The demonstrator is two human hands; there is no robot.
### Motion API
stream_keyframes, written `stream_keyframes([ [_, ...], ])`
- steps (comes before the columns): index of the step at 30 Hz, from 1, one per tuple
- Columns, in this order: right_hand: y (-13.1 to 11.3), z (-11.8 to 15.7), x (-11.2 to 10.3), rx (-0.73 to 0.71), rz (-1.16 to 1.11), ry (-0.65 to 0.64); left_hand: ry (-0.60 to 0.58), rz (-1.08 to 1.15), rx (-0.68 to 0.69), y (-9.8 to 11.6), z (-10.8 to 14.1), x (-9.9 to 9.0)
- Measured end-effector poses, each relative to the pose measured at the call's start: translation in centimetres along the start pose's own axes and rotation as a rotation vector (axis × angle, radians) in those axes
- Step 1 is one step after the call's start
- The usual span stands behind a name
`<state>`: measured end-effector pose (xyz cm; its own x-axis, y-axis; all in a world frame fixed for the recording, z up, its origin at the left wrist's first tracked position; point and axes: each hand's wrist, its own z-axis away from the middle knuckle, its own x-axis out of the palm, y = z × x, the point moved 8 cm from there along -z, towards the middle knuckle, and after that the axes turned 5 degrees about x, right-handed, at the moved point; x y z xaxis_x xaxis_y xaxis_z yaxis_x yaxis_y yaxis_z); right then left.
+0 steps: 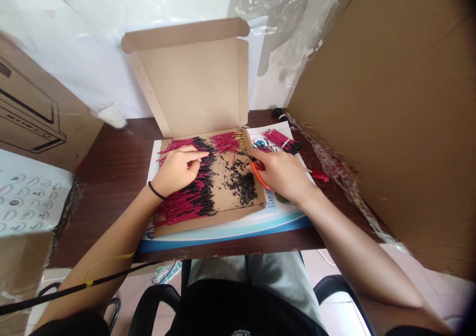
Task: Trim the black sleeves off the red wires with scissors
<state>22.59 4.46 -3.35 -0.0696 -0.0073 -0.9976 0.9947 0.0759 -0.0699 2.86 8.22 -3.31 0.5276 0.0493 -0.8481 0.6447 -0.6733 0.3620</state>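
My left hand (178, 167) lies over the left pile of thin red wires with black ends (188, 199). Its index finger stretches toward the black ends, with the thumb curled close beneath; whatever may be between them is too small to make out. In my right hand (284, 172) are orange-handled scissors (258, 169), their tips pointing left over the box's right edge. Both hands are at a shallow cardboard box (208, 221) with its lid up. Near the scissors lie a smaller bunch of red wires with gold-coloured ends (226, 142) and many black scraps (243, 184).
Right of the box, a banded bundle of red and black wires (282, 141) rests on a printed sheet (286, 212). A black bundle (278, 113) sits behind it, and a small red object (320, 175) lies farther right. Large cardboard panels (390, 102) wall in the desk.
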Motion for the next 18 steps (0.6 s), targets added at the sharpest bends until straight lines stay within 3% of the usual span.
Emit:
stream_keyframes([
  [4, 0.0, 0.0, 0.0, -0.002, -0.015, 0.025, 0.097, -0.039, -0.058, 0.2, 0.1, -0.9],
  [7, 0.1, 0.0, -0.1, -0.002, -0.080, 0.082, 0.192, 0.095, -0.127, 0.6, 0.4, -1.2],
  [13, -0.5, 0.5, -0.7, -0.087, -0.250, 0.169, 0.124, 0.840, -0.292, 2.3, 1.1, 2.9],
  [18, -1.0, 0.9, -1.1, -0.104, -0.387, 0.188, 0.116, 1.138, -0.344, 3.1, 1.5, 5.5],
])
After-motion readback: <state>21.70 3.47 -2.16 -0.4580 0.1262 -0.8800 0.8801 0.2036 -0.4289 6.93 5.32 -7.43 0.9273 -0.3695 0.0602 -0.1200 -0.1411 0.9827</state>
